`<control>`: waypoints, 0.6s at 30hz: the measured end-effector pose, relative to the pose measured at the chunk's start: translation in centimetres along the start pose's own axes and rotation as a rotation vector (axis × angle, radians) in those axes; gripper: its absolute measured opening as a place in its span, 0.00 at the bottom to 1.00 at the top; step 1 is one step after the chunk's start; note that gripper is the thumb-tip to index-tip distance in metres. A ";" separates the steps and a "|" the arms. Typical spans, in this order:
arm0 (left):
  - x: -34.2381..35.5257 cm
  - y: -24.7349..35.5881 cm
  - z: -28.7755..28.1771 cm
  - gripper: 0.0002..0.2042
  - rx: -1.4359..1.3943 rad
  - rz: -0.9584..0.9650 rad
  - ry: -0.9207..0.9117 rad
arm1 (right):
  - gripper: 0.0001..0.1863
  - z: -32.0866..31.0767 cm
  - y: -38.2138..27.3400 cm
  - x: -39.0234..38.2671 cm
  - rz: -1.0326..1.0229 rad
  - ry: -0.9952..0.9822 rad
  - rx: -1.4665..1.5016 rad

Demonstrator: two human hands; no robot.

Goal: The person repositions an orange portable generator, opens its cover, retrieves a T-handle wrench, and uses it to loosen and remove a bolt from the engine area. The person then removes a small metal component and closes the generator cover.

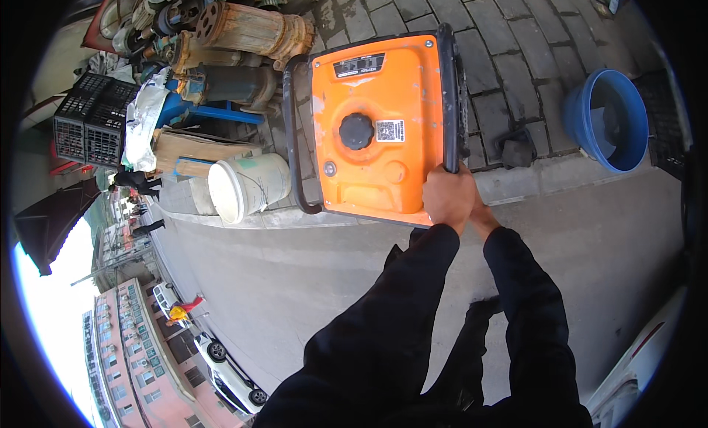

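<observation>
An orange generator (383,173) with a black tube frame stands at the inner edge of the road, partly over the paving. A round black cap (356,131) sits in the middle of its orange top. My left hand (448,197) is closed in a fist around the near end of the frame's right-hand bar (449,96). Right beside it, my right hand (482,219) is closed at the same bar; its fingers are mostly hidden behind the left hand and the bar.
Left of the generator stands a lidded white bucket (251,186). Rusty motor housings (251,31) and a black crate (90,119) are piled at the upper left. A blue tub (606,120) and a small dark container (516,149) lie right. White cars (228,374) stand along the road.
</observation>
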State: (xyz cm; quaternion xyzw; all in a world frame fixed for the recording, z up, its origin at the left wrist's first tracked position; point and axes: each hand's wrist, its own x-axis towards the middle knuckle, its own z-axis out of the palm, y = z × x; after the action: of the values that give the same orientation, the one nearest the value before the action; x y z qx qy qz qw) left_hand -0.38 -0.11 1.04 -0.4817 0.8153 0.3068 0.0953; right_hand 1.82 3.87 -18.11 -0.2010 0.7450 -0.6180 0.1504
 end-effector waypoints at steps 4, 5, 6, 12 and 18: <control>-0.1 0.0 -0.1 0.19 -0.025 0.021 0.015 | 0.12 -0.1 0.1 0.1 -0.029 -0.005 -0.216; -0.2 -0.1 -0.2 0.20 -0.018 0.019 0.004 | 0.12 0.2 0.2 0.0 0.022 0.021 -0.268; -0.1 0.1 -0.1 0.20 -0.011 -0.001 -0.025 | 0.12 0.4 0.7 0.3 0.070 0.044 -0.324; 0.1 0.3 0.0 0.24 0.003 -0.003 -0.009 | 0.09 1.8 3.3 0.6 -0.045 0.116 -0.288; -0.1 0.4 -0.1 0.22 0.049 -0.011 0.010 | 0.08 1.7 3.1 -0.1 0.060 0.147 -0.237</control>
State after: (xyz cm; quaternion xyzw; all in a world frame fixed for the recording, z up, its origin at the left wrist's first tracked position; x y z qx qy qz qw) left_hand -0.63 -0.03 1.32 -0.4851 0.8205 0.2838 0.1047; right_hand 2.32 2.91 -21.49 -0.1490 0.8275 -0.5339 0.0890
